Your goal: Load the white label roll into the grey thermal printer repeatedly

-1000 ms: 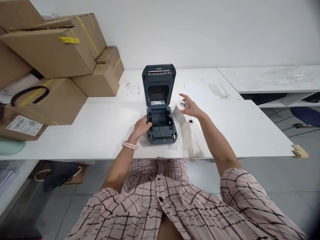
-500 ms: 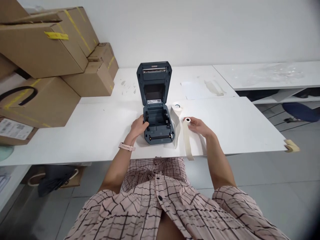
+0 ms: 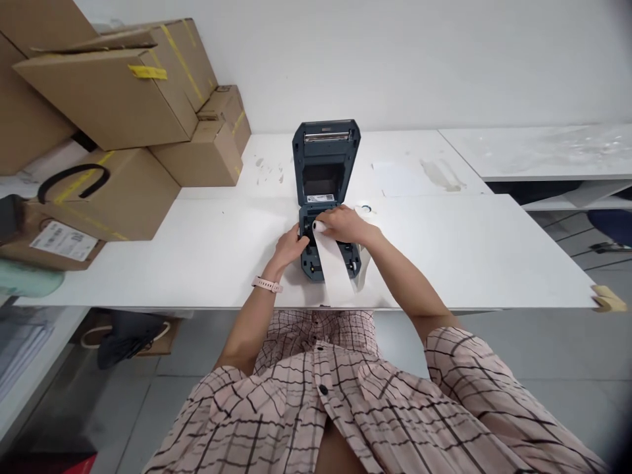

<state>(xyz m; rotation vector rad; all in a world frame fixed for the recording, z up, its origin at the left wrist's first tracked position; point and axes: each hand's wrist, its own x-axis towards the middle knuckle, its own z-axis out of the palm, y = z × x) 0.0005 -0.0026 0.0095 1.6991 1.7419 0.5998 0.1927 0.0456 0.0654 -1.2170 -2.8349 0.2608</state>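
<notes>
A: how far along are we?

B: from my end, strip (image 3: 334, 268) trails toward the near edge, roll (image 3: 320, 226) is over the printer (image 3: 323, 179) but not down in it, I reckon. Lid (image 3: 322, 153)'s up at the far side.

A: hands?

B: my left hand (image 3: 291, 246) clasps the left rim; behind it my right hand (image 3: 345, 225), knuckles up, grips the roll from the right.

The dark blue label printer (image 3: 323, 186) is standing open, lid (image 3: 326, 149) up. A small white paper roll (image 3: 320, 226) is being held sideways over its inside, its tail (image 3: 334, 266) trailing out front.
</notes>
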